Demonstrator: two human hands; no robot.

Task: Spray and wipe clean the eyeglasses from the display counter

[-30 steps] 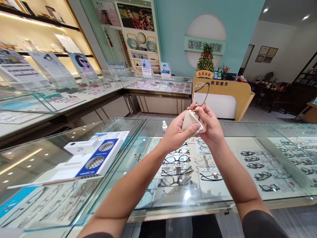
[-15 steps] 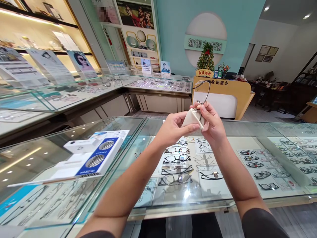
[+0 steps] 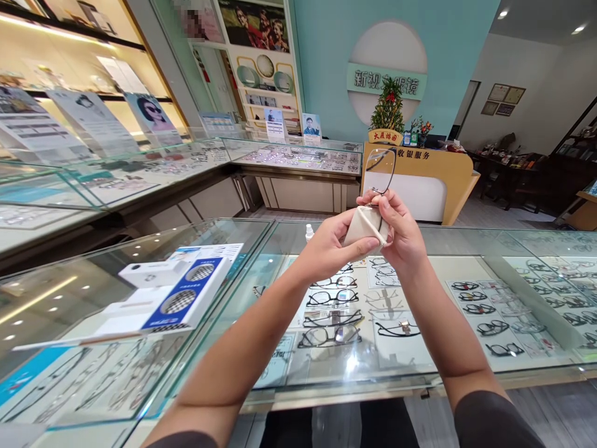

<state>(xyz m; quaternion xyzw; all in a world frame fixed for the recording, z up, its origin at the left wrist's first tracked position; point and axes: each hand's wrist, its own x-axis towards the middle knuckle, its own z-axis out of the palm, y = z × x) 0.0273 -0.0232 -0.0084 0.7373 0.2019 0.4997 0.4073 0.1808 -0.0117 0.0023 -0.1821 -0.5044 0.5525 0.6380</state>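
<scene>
Taking the lens cloth as the clock's centre, its folded fabric is looking soft and matt. At twelve o'clock, the eyeglasses are showing a thin dark rim, seemingly metal, around a clear, smooth lens. At nine o'clock, a white bottle is appearing to be plastic. At eight o'clock, a printed carton is showing smooth paperboard. At six o'clock, the glass countertop is shining, very glossy; beneath it, towards seven, dark eyeglass frames are resembling smooth plastic. At five o'clock, a cloth sleeve is looking matt.
</scene>
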